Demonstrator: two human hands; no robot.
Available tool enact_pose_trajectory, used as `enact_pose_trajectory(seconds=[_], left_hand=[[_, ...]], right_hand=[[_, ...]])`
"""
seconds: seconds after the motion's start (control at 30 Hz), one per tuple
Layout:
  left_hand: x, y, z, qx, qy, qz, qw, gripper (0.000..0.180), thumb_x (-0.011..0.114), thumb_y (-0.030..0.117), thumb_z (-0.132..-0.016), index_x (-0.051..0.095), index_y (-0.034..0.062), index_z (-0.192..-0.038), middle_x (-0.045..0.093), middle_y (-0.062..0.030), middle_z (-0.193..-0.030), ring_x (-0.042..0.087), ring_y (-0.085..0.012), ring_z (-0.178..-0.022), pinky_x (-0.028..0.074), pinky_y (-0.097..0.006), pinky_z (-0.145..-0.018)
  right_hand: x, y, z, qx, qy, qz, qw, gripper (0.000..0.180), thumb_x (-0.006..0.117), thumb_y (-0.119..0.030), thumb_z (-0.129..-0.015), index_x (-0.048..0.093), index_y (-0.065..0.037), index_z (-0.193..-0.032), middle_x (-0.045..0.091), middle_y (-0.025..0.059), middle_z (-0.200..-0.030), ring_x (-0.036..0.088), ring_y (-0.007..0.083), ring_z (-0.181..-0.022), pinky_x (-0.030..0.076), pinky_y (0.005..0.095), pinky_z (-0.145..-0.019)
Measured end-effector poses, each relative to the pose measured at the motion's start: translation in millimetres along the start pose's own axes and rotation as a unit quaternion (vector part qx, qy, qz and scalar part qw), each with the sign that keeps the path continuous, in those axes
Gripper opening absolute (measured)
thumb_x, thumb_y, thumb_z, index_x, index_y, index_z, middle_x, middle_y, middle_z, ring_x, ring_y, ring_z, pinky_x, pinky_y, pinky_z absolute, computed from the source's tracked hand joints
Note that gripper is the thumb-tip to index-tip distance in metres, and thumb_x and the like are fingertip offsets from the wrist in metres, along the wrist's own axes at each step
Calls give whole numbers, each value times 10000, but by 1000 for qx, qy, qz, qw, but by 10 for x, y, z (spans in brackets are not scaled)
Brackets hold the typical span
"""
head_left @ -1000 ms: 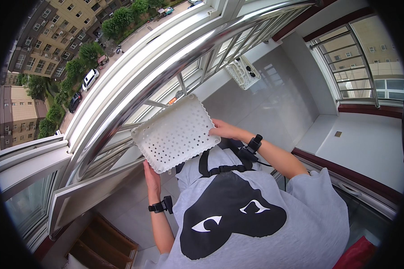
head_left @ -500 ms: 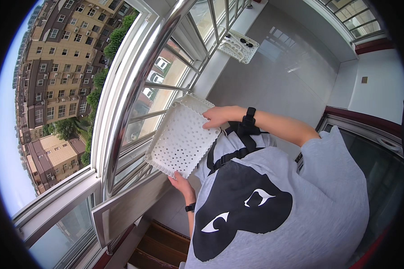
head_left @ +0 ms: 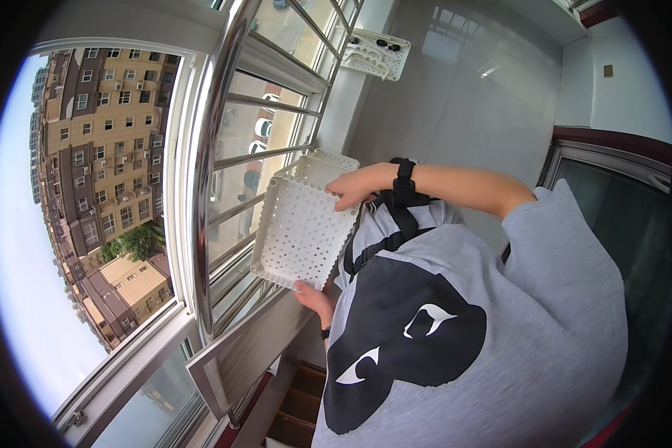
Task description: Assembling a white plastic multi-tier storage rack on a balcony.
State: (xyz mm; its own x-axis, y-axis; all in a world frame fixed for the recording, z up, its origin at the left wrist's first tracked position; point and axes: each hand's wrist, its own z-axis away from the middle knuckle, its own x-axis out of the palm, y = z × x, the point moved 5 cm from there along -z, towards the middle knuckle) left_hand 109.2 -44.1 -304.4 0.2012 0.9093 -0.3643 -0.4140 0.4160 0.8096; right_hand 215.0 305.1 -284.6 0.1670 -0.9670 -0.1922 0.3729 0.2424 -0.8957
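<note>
A white plastic basket point(head_left: 306, 235), pierced with small holes and scalloped along its rim, is tilted in front of my body beside the window railing. My right hand point(head_left: 353, 187) reaches across from the right and grips its upper right edge. Under the near edge, my left hand point(head_left: 315, 300) is closed on the rim, its fingers partly hidden. Beyond the far rim stands another perforated white panel point(head_left: 322, 166); I cannot tell if it is a wall of this basket or a second one. Nothing shows inside the basket.
A metal railing point(head_left: 207, 172) runs along the window at my left, with buildings outside. On the far ledge sits another white basket point(head_left: 396, 66) holding small dark items. A hinged panel point(head_left: 250, 347) juts out below my left hand, above brown wooden shelves point(head_left: 299, 403).
The view has turned, shifting the window and far basket in the picture. The held basket stands slightly more upright beside the railing. Both hands keep their hold on it.
</note>
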Motion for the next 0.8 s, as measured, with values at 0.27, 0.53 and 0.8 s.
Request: enact_pose_trajectory(seconds=[0.27, 0.53, 0.8], left_hand=[[37, -19, -46, -21, 52, 18, 998, 512, 420, 393, -983, 356, 76, -1379, 483, -154, -1334, 593, -328, -1050, 596, -437, -603], [-12, -40, -219, -28, 31, -3, 999, 557, 400, 397, -988, 343, 14, -1389, 482, -191, -1324, 604, -345, -1034, 608, -421, -593], [-27, -57, -179, -34, 41, -44, 998, 545, 392, 390, -1007, 362, -12, -1373, 485, -207, -1312, 604, -346, -1032, 611, -433, -669]], right_hand=[[-57, 128, -136, 18, -26, -79, 996, 685, 535, -615, -891, 546, 43, -1079, 625, 189, -946, 652, 269, -672, 550, 360, -598], [-8, 423, -166, 39, -67, -292, 953, 842, 469, -722, -854, 569, 73, -1110, 611, 193, -1057, 666, 267, -837, 555, 343, -768], [73, 624, -237, 9, -95, -390, 916, 672, 551, -593, -887, 561, 34, -1129, 557, 197, -1228, 645, 242, -914, 522, 324, -849]])
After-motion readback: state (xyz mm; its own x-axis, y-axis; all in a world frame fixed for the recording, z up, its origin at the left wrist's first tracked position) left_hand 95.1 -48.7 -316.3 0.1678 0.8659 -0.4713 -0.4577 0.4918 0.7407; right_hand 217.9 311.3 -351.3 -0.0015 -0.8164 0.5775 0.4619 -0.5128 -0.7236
